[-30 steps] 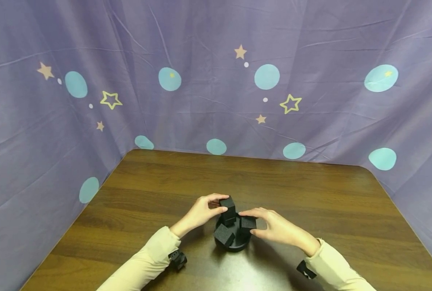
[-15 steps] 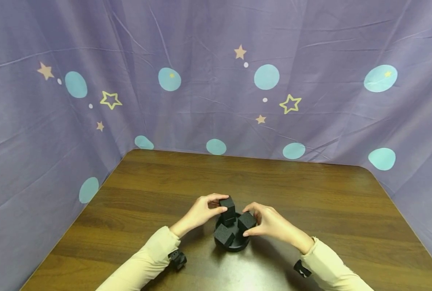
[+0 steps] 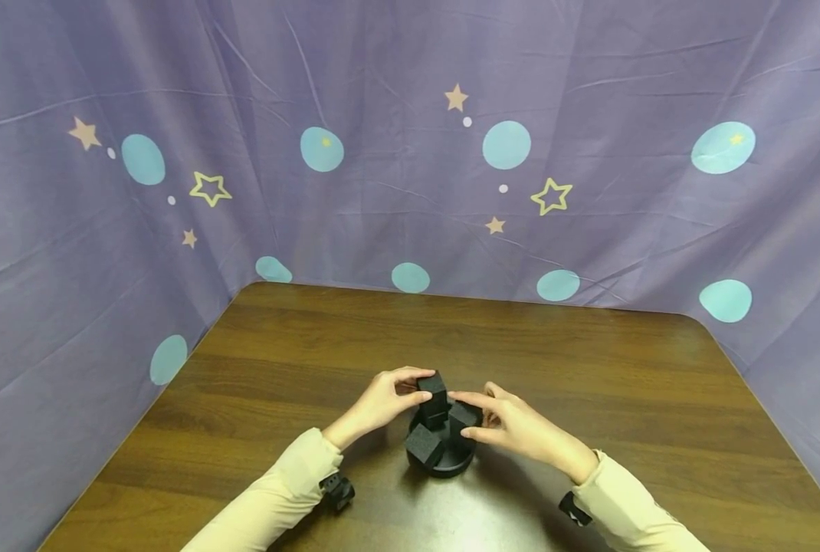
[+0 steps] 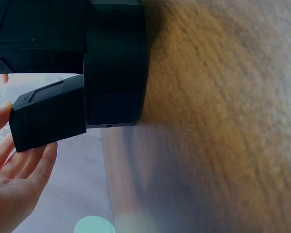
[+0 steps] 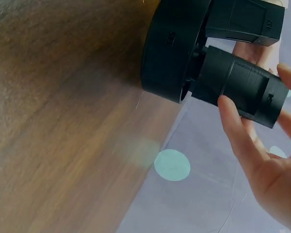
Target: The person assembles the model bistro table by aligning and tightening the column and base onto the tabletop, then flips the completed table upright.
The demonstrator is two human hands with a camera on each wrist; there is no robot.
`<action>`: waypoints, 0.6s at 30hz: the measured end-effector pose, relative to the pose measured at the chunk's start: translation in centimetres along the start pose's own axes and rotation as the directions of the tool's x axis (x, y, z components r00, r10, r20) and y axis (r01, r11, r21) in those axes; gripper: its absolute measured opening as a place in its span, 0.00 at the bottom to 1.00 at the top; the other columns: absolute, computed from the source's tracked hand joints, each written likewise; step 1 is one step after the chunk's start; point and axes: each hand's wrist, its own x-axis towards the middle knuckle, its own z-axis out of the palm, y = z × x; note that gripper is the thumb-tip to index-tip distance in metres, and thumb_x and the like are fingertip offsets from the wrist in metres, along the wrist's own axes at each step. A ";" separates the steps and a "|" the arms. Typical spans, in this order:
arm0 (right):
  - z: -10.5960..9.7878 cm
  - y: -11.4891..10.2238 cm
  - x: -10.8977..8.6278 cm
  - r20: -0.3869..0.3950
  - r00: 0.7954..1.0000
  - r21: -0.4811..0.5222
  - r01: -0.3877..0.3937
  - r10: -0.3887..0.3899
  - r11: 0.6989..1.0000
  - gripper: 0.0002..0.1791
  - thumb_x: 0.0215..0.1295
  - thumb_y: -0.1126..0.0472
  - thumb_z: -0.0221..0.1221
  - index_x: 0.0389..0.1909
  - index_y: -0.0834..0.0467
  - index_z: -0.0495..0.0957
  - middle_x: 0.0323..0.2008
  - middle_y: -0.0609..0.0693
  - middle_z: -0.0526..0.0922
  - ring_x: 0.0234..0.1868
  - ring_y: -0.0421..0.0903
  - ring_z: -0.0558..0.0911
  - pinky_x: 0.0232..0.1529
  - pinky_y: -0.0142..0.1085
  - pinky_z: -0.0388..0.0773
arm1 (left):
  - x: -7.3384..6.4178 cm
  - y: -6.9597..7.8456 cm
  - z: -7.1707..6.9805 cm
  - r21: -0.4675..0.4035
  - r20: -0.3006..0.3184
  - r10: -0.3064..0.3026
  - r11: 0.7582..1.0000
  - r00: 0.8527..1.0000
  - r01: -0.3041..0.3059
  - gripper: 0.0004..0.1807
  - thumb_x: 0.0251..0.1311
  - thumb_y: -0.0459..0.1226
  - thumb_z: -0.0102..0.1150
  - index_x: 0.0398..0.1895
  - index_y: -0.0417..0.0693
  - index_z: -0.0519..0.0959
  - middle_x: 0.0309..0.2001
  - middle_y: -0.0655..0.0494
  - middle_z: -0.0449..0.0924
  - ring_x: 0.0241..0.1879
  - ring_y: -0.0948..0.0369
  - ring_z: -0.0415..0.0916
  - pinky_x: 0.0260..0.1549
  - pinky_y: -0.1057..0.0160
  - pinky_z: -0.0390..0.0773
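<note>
A round black base (image 3: 450,469) stands on the table, bearing three upright black rectangular blocks. My left hand (image 3: 378,404) pinches the far block (image 3: 433,400) near its top; in the left wrist view that block (image 4: 51,116) leans outward from the base (image 4: 114,68). My right hand (image 3: 523,429) has thumb and fingers around the right block (image 3: 462,420). Seen from the right wrist, this block (image 5: 242,90) joins the base by a narrow neck, with the thumb on one side and fingers at its top and far side. Neither hand touches the front block (image 3: 424,446).
The brown wooden table (image 3: 300,330) reaches back to a purple curtain (image 3: 396,207) printed with stars and dots. Black wrist cameras sit at the left cuff (image 3: 337,492) and the right cuff (image 3: 575,508).
The right block has turned and shifted slightly left, with my right fingers changing position around it. My left hand keeps its hold on the far block; the base stays in place.
</note>
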 end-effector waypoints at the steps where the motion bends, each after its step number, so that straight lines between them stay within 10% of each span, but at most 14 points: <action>1: 0.0 0.1 0.1 -0.016 1.000 -0.009 0.001 -0.001 1.000 0.28 0.55 0.49 0.58 0.56 0.57 0.69 0.25 0.46 0.67 0.24 0.32 0.71 0.24 0.26 0.72 | 0.0 0.3 -0.1 -0.005 -0.001 0.008 1.000 1.000 -0.008 0.18 0.53 0.30 0.58 0.49 0.33 0.74 0.46 0.40 0.75 0.40 0.49 0.76 0.41 0.56 0.76; 11: -0.4 0.2 0.3 -0.094 0.994 0.062 -0.045 0.050 0.997 0.21 0.55 0.59 0.60 0.48 0.66 0.73 0.42 0.53 0.77 0.35 0.43 0.79 0.35 0.33 0.78 | 0.3 -2.2 0.2 0.033 -0.001 0.014 0.999 1.000 -0.014 0.19 0.54 0.37 0.59 0.49 0.41 0.76 0.47 0.48 0.76 0.39 0.57 0.76 0.39 0.66 0.76; 18: -0.4 0.6 0.0 -0.050 0.997 0.071 -0.057 0.061 0.996 0.25 0.53 0.51 0.60 0.50 0.59 0.73 0.27 0.45 0.77 0.23 0.31 0.70 0.25 0.27 0.72 | 0.4 -2.3 0.2 0.028 -0.002 0.015 0.999 1.000 -0.015 0.19 0.53 0.36 0.59 0.49 0.40 0.75 0.47 0.48 0.76 0.40 0.56 0.76 0.39 0.66 0.76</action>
